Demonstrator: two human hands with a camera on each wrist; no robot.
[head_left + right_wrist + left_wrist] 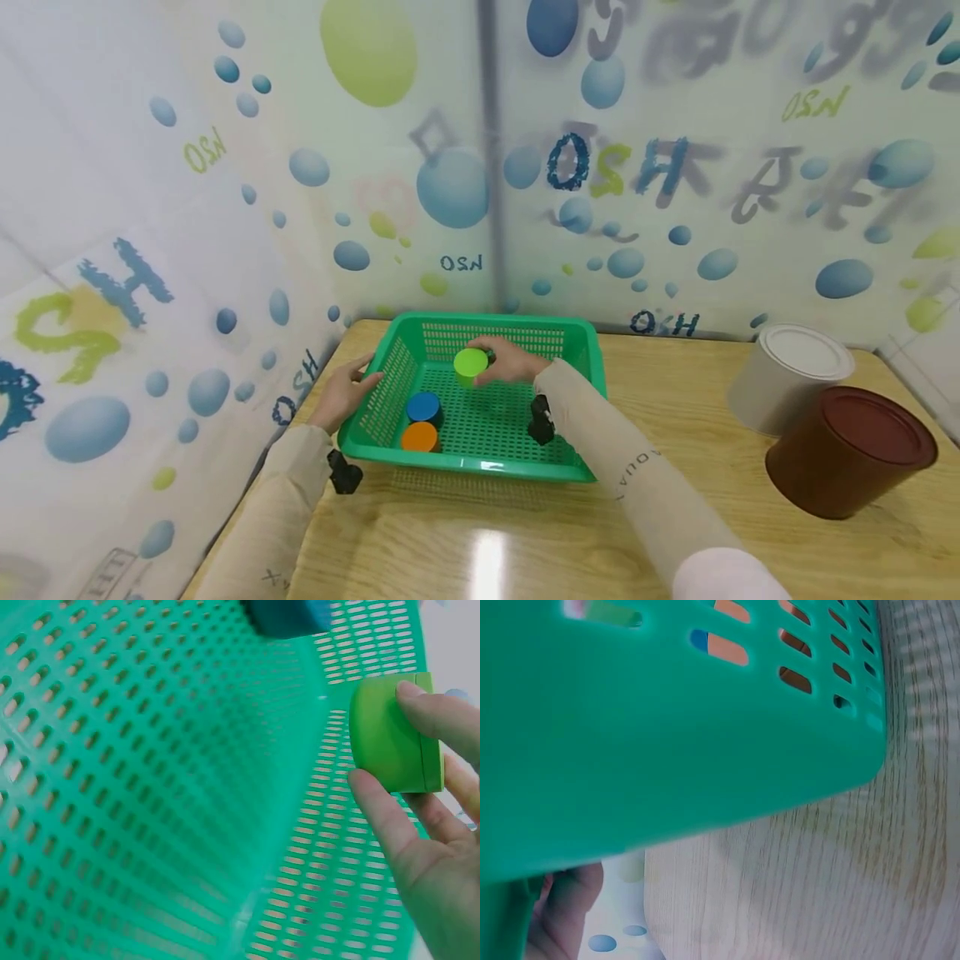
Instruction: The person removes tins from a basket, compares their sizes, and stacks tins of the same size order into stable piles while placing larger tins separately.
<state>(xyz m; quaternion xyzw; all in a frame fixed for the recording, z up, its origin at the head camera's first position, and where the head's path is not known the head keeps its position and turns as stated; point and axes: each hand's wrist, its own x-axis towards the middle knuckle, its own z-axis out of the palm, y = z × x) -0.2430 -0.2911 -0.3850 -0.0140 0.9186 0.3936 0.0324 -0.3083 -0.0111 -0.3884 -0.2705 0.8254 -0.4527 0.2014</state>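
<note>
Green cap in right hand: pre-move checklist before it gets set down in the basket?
1. Grip: right hand pinches the green cap between thumb and fingers: ok.
2. Cap over the basket interior: ok.
3. Bare mesh floor below the cap: ok.
4. Blue cap and orange cap apart from it, near the left wall: ok.
5. Left hand steadies the basket's left rim: ok.
6. Gap between cap and floor: cannot tell.
</note>
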